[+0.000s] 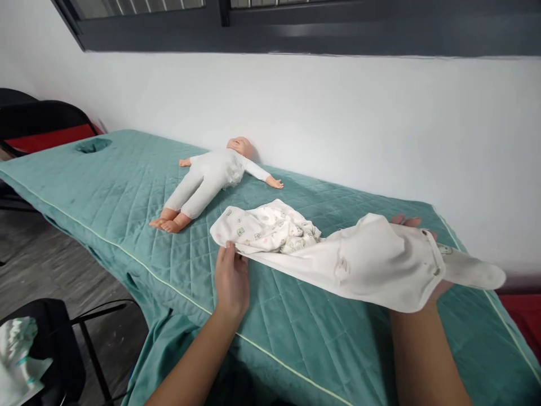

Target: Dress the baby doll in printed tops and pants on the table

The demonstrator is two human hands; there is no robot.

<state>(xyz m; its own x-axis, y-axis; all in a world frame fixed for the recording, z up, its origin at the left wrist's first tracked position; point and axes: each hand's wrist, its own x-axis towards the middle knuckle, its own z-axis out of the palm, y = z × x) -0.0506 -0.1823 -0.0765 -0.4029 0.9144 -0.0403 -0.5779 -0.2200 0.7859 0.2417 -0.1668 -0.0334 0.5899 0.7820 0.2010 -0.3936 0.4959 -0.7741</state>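
A white baby garment point(372, 259) with a small print on its inner side stretches between my two hands above the bed. My left hand point(232, 279) pinches its near left edge, thumb on top. Under the right end lies my right hand point(439, 287), partly covered by the cloth, with fingertips showing beyond the far edge; snap buttons line that end. One narrow sleeve or leg hangs out to the right. Farther back, a baby doll point(215, 172) in a white cloth body lies on its back, arms spread, apart from both hands.
A green quilted cover point(139, 208) drapes over the massage bed, which has a face hole point(93, 146) at the left. A black chair point(46, 344) at lower left holds a diaper point(21, 361). The white wall point(296, 107) borders the far side.
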